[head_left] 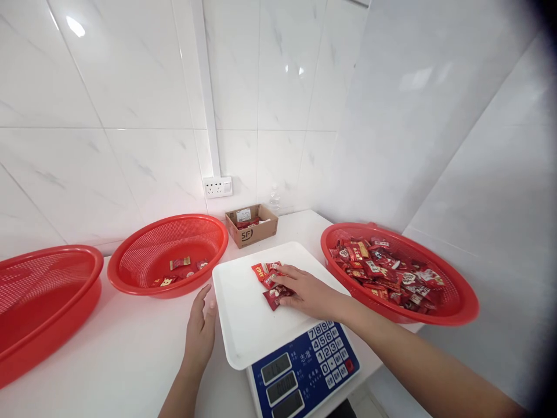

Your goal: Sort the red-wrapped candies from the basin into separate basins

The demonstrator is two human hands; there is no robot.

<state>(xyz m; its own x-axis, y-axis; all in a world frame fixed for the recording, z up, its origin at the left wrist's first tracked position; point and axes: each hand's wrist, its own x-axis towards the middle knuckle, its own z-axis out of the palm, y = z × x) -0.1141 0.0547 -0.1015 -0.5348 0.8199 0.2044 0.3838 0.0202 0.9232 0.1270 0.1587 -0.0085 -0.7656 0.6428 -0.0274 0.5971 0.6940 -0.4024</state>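
Red plastic everywhere: far-left basket (61,334), middle basket (130,258), plus a right-hand basket (466,309) heaped with sweets (387,273), crowding the scale (319,390). Small cardboard box (261,233) behind. Decent bare bench (113,354) front left, but tight by the keypad (329,355), close to the edge. Left grip (201,328) loose, thumb apart, just beside the tray (243,334). Right grip (310,292) curled over the few wrapped packets (261,271) on the tray, touching; can't tell if pinched.
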